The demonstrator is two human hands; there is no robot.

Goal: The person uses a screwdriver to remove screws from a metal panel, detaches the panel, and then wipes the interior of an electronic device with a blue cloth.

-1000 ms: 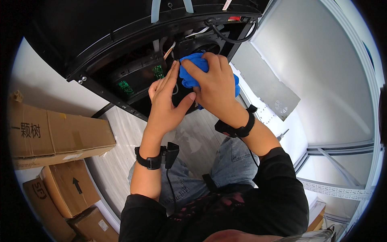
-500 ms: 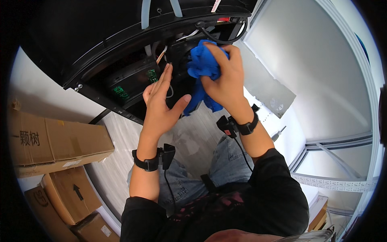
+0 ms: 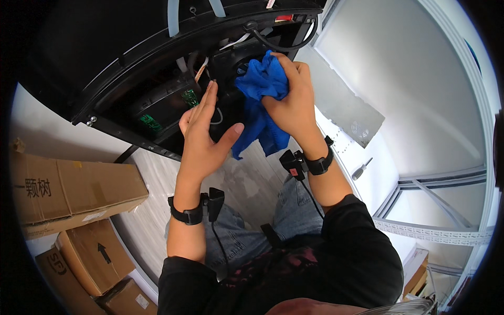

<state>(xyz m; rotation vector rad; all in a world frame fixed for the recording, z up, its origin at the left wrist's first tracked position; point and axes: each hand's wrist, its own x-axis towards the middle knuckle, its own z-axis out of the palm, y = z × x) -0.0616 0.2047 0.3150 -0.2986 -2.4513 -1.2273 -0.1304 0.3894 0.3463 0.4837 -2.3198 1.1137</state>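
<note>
A crumpled blue cloth (image 3: 262, 79) is gripped in my right hand (image 3: 295, 102), its lower end hanging down over the floor. It lies against the dark inside of a large black appliance housing (image 3: 100, 58), beside a round fan-like part that shows only partly. My left hand (image 3: 200, 128) holds nothing; its fingers are stretched out together and the thumb stands apart. Its fingertips reach the open underside, close to a green circuit board (image 3: 189, 97) and a thin white-orange wire (image 3: 201, 71). Whether they touch anything there I cannot tell.
A thick black cable (image 3: 273, 46) loops at the housing's right end. On the white surface to the right lie a screwdriver (image 3: 362, 169), small screws and a grey metal plate (image 3: 349, 107). Cardboard boxes (image 3: 79, 184) stack at the left. White panels with metal framing stand right.
The housing appears slightly farther up and left in view. My right hand has shifted a little with the cloth, which now hangs more spread out. My left hand remains outstretched.
</note>
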